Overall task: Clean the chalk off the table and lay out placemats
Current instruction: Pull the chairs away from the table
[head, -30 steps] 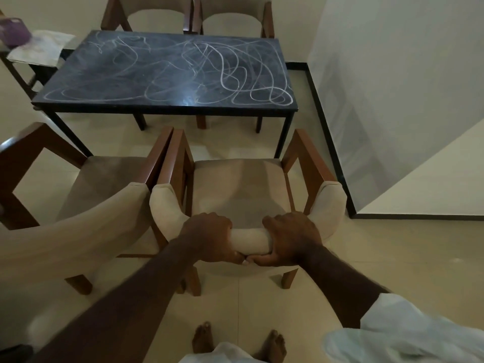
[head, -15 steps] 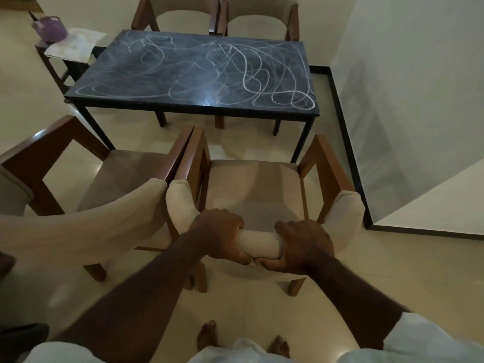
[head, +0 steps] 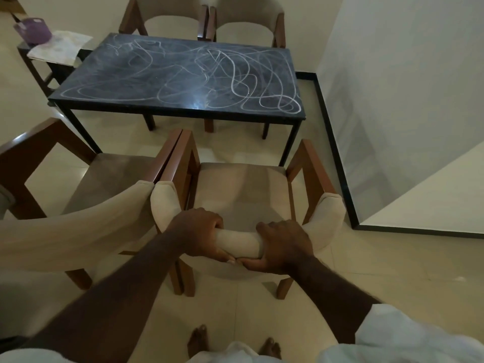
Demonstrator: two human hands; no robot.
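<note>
Table (head: 146, 82), dark-topped and covered in chalk scribbles (head: 262, 82), fills the upper middle of the frame. At upper left a purple basket (head: 32, 30) stands on a side table (head: 23, 48) beside a pale sheet (head: 59, 47); what the basket holds cannot be told. At lower centre, the left hand (head: 201, 234) and right hand (head: 284, 247) both grip a chair (head: 239, 242) by its padded back. A strip of bare floor (head: 235, 145) separates the chair from the table's near edge. A second chair (head: 78, 226) stands tight against its left side.

Near right armchair (head: 241, 189): brown wooden frame, beige seat, curved padded back, upright. Near left armchair (head: 110, 176): same make, just beside it, the neighbouring wooden arms touching or nearly so. Far left armchair (head: 171, 13) and far right armchair (head: 248, 17): same make, side by side, facing this way. Floor (head: 262, 305): glossy cream tiles. Wall (head: 392, 74): pale, at right, with black skirting (head: 333, 142) along its foot.
</note>
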